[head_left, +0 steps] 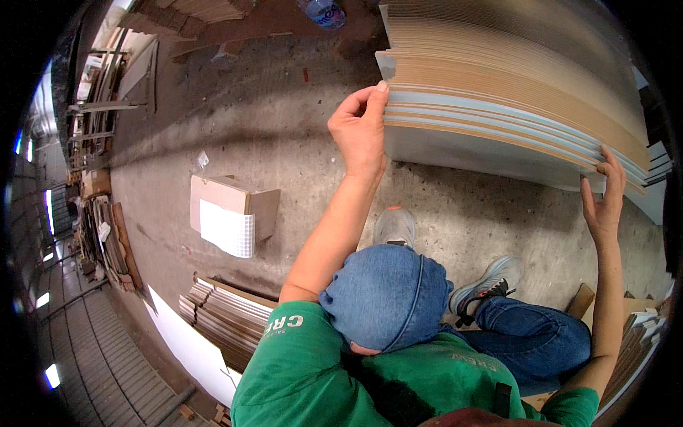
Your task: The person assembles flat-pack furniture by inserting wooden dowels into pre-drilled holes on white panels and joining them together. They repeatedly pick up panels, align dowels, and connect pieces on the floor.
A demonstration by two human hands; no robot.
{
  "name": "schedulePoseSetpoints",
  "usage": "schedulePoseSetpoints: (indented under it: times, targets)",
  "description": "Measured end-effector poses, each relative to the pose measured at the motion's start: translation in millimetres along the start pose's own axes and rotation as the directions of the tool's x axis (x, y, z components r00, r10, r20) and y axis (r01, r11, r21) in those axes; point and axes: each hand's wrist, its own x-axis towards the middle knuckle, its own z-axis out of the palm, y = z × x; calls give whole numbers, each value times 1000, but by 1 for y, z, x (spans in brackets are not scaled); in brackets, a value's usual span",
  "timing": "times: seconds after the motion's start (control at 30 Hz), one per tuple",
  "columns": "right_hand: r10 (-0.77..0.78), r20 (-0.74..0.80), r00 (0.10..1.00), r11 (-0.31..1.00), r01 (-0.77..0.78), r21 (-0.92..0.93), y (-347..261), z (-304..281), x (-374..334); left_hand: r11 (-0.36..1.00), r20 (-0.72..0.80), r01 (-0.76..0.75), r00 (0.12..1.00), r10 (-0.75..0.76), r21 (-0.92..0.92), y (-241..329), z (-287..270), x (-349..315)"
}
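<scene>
A tall row of cardboard sheets [498, 78] stands on edge at the upper right, its long edges facing up. Several pale blue-white sheets show among the brown ones near its front. At the left end of these front sheets, my left hand [359, 132] is closed, thumb and fingers pinching the corner edges. Toward the other end, my right hand [605, 188] grips the front sheets from above, thumb on the near face and fingers over the top edges. How many sheets each hand holds, I cannot tell.
On the concrete floor to the left sits a small cardboard box [219, 191] with a white sheet of round labels [226, 226]. More cardboard stacks [224, 320] lie lower left, beside a white panel [188, 345]. A plastic bottle [326, 13] is at the top.
</scene>
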Motion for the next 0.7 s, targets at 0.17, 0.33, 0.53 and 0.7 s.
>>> schedulePoseSetpoints:
  times: [0.17,0.33,0.53,0.7]
  targets:
    - [30,13,999,999,-30,25,-1,-1,0,999,-7,41,999,-41,15,3,0,-2]
    - [19,8,1000,999,-20,28,0,-1,0,999,-4,51,999,-51,10,6,3,-1]
    - [8,-3,1000,1000,-8,29,-2,-2,0,999,-23,45,999,-45,0,1,8,0]
    - [0,-1,1000,1000,0,18,-1,-3,1,999,-28,31,999,-31,-9,3,8,-1]
